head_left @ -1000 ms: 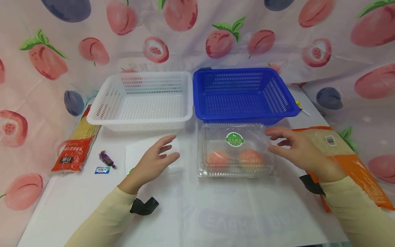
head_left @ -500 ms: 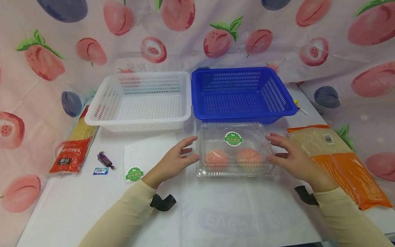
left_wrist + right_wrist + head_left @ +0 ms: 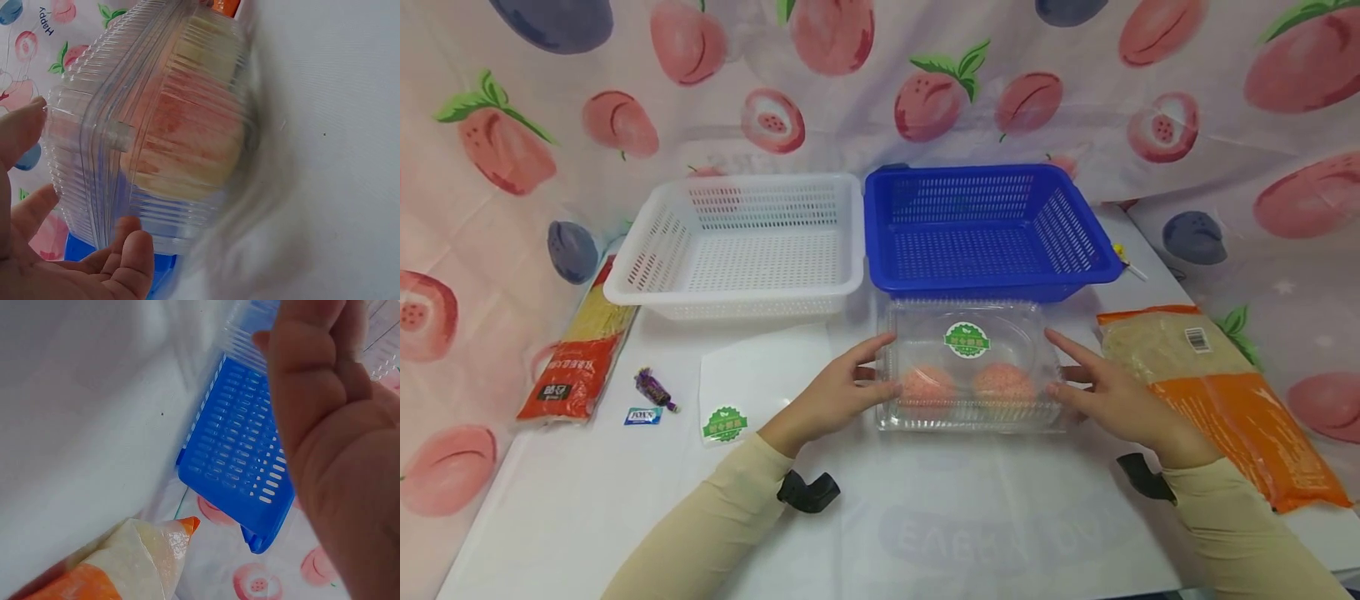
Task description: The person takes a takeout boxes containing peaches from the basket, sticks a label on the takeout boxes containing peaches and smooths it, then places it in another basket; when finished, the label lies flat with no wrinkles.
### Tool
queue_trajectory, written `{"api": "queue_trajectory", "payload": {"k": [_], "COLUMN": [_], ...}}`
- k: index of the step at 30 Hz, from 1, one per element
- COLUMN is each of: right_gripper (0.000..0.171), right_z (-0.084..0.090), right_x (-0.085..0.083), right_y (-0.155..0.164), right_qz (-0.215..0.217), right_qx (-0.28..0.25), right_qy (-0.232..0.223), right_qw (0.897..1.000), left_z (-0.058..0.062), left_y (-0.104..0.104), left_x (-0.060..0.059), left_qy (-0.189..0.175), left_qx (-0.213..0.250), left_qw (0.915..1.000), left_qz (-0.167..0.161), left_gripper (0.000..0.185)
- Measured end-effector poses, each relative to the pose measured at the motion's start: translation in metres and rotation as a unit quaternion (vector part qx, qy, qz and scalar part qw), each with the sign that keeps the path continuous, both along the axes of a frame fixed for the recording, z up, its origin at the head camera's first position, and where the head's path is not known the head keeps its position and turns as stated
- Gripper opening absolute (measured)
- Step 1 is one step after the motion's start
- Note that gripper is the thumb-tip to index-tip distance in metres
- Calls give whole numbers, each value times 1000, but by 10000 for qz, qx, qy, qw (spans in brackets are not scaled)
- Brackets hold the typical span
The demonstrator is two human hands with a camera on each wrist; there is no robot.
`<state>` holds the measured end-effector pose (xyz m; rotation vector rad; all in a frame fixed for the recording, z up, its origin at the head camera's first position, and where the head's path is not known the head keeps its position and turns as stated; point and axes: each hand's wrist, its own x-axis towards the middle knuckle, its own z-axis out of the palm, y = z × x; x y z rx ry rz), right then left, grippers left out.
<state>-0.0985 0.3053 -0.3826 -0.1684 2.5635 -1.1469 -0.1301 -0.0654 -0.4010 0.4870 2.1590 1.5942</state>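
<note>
**Both hands at the sides of the clear box**

Left hand (image 3: 835, 396) lies against the left side of the clear plastic clamshell box (image 3: 970, 367), its fingers nearly straight and spread, the thumb reaching toward the box's upper left edge; it touches the wall but is not wrapped round it. The right hand (image 3: 1108, 392) mirrors it at the box's right side, fingers likewise extended and tips at the wall. In the left wrist view the fingertips (image 3: 134, 247) sit just at the ribbed wall of the box.

The box stands on the white table (image 3: 1000, 517) near the middle, closed, with a green round sticker (image 3: 967, 340) on its lid and two pink rounded items (image 3: 927, 386) inside. Its far edge is just in front of the blue basket (image 3: 988, 229), which stands beside a white basket (image 3: 741, 242) toward the table's far edge. An orange packet (image 3: 1221, 392) lies along the right edge. By the left edge lie a noodle packet (image 3: 576, 358), a purple-wrapped sweet (image 3: 653, 387) and a small blue sachet (image 3: 643, 415); a flat white piece with a green sticker (image 3: 752, 383) lies left of the box.
</note>
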Motion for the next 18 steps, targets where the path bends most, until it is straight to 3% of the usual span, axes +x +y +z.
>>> {"api": "queue_trajectory", "payload": {"k": [7, 13, 18], "right_gripper": [72, 64, 59], "right_z": [3, 9, 17], "right_x": [8, 22, 30], "right_y": [-2, 0, 3], "right_qz": [-218, -558, -595], "right_qx": [-346, -716, -849], "right_qy": [-183, 135, 595], "right_qw": [9990, 9958, 9928], "left_z": [5, 14, 23], "left_y": [-1, 0, 0], "left_x": [3, 5, 7], "left_qy": [-24, 38, 98], "left_qx": [-148, 45, 116], "left_qw": [9998, 9995, 9993], "left_qz": [-109, -307, -331], "left_gripper": [74, 73, 72]}}
